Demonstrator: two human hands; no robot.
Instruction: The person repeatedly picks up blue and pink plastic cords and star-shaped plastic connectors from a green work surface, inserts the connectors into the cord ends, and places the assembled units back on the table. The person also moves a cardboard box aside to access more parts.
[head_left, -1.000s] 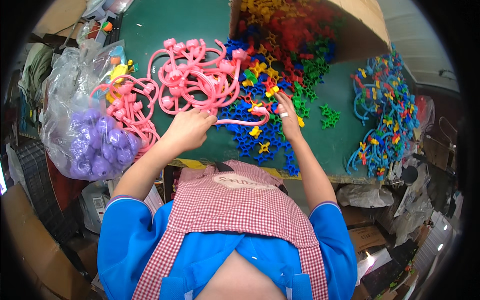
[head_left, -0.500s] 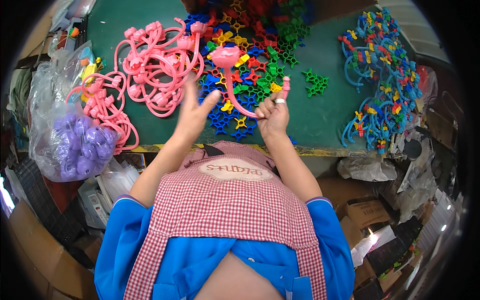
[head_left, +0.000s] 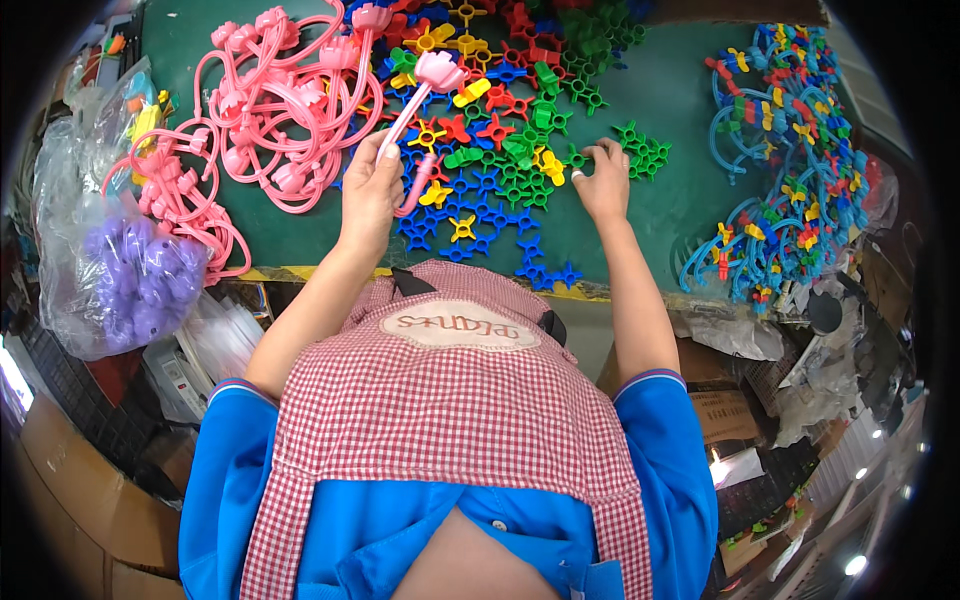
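We wear a red checked apron [head_left: 450, 420] over a blue shirt, and our arms reach out over the green tabletop [head_left: 680, 120]. It looks like we are at the picking-up part of the job: one piece is in hand and we are getting another. Our left hand [head_left: 370, 190] is closed around a pink stick [head_left: 412, 150] that points up and away, with a pink flower shape at its top. Our right hand [head_left: 603, 180] is curled, its fingertips pinching at a small green star piece [head_left: 578, 158] lying by the heap of star pieces [head_left: 480, 170]. The next move likely needs a tight little pinch. Farther left lies a pile of pink sticks [head_left: 270, 110], and far right a pile of blue tubes [head_left: 790, 150].
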